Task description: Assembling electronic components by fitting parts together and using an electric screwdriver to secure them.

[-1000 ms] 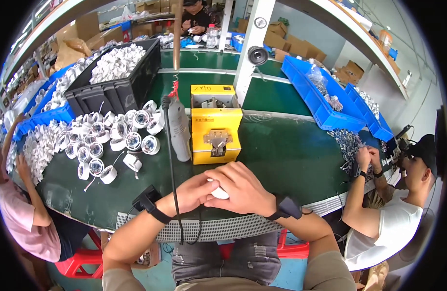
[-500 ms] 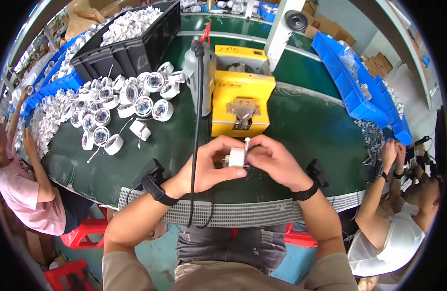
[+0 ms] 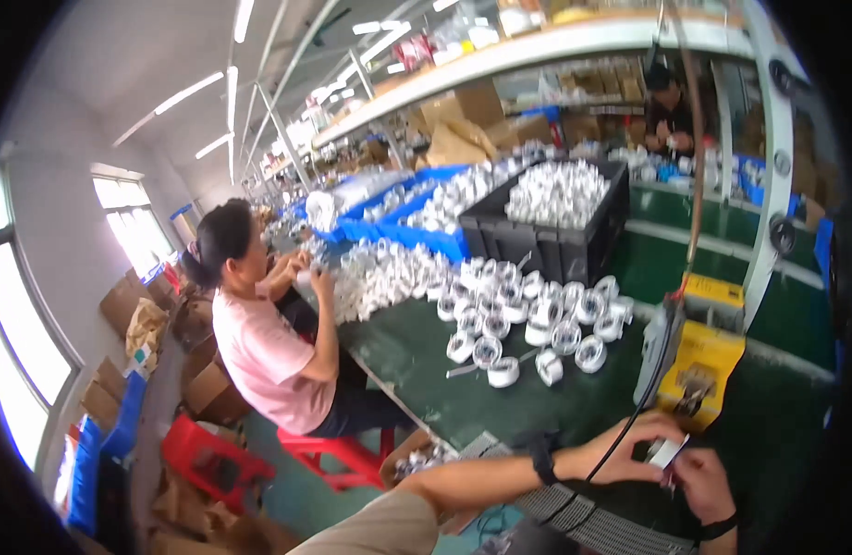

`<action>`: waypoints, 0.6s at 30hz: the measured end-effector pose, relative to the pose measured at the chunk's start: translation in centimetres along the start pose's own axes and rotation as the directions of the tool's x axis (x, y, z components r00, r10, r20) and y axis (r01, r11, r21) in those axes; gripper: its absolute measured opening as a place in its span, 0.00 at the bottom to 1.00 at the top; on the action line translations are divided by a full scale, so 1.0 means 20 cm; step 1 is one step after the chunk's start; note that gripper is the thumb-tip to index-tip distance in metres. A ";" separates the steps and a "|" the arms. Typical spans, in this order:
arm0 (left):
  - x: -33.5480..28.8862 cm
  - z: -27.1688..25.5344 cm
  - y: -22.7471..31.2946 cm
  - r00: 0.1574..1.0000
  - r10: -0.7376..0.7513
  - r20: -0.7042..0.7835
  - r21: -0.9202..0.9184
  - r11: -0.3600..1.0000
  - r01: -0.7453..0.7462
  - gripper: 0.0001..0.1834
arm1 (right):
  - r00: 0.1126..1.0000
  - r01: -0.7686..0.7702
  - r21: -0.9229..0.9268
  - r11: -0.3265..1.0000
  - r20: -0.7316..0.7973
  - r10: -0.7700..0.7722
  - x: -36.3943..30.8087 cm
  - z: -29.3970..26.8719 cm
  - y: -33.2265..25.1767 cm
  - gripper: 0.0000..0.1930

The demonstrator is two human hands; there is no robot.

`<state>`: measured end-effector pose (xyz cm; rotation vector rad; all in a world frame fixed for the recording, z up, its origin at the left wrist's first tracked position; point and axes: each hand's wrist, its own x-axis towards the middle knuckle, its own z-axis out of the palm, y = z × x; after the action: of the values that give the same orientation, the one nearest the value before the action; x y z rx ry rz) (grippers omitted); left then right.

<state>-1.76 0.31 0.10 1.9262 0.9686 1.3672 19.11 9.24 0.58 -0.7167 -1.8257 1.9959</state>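
My left hand (image 3: 627,451) is closed on a small white block-shaped part (image 3: 667,452) at the lower right, above the green bench. The fingers of my right hand (image 3: 703,483) pinch the same part from its other side. They partly hide it, and its finer details are blurred. Just beyond my hands stands a yellow box (image 3: 723,350) with a metal fixture (image 3: 694,385) on its front. Beside it is a grey tool body (image 3: 654,356); a black cable (image 3: 649,393) runs down across my left hand.
Several round white housings (image 3: 565,337) cover the bench left of the yellow box. A black crate (image 3: 574,248) heaped with white parts stands behind them, by blue bins (image 3: 449,239). A co-worker in pink (image 3: 269,356) sits at the left, near red stools (image 3: 338,460). Another person works far back.
The view has swung left and up, so my hands now appear at the lower right. Both hands still hold the white part. The co-worker in pink has come more fully into view.
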 end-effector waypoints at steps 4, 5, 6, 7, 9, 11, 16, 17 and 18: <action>0.04 0.11 0.01 0.993 -0.057 0.104 -0.013 0.998 0.059 0.28 | 0.995 0.069 -0.025 0.997 -0.068 -0.071 -0.15 -0.05 0.03 0.12; -0.01 0.13 -0.07 0.998 -0.043 0.052 0.068 0.997 0.040 0.27 | 0.993 0.072 -0.224 0.972 -0.072 -0.091 -0.17 -0.02 -0.03 0.12; 0.00 0.14 0.00 0.960 -0.261 0.105 -0.153 0.949 0.275 0.24 | 0.994 0.093 -0.169 0.981 -0.048 -0.103 -0.16 -0.04 0.02 0.12; -0.06 0.13 -0.08 0.938 -0.326 0.120 -0.300 0.889 0.347 0.22 | 0.993 0.088 -0.201 0.976 -0.062 -0.102 -0.14 -0.01 0.03 0.13; -0.12 0.08 -0.06 0.930 -0.360 0.073 -0.389 0.848 0.359 0.21 | 0.984 0.141 -0.183 0.973 -0.083 -0.158 -0.04 0.02 0.10 0.14; -0.14 0.05 -0.15 0.971 -0.238 -0.030 -0.277 0.935 0.221 0.15 | 0.964 0.200 -0.146 0.969 -0.146 -0.221 -0.03 0.07 0.07 0.14; -0.14 0.01 -0.11 0.883 -0.457 -0.112 -0.566 0.759 0.321 0.22 | 0.932 0.358 -0.002 0.934 0.059 -0.357 0.04 0.10 0.07 0.09; -0.12 0.01 -0.06 0.863 -0.492 -0.116 -0.605 0.724 0.332 0.22 | 0.875 0.483 -0.101 0.870 0.089 -0.476 0.02 0.09 0.04 0.08; -0.08 0.01 -0.08 0.864 -0.499 -0.069 -0.620 0.700 0.355 0.24 | 0.897 0.441 -0.087 0.893 0.056 -0.438 0.02 0.10 0.02 0.07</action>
<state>-2.35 -0.20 -2.01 1.0020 0.8841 1.4043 17.68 7.71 0.29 -0.2553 -1.9092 1.6398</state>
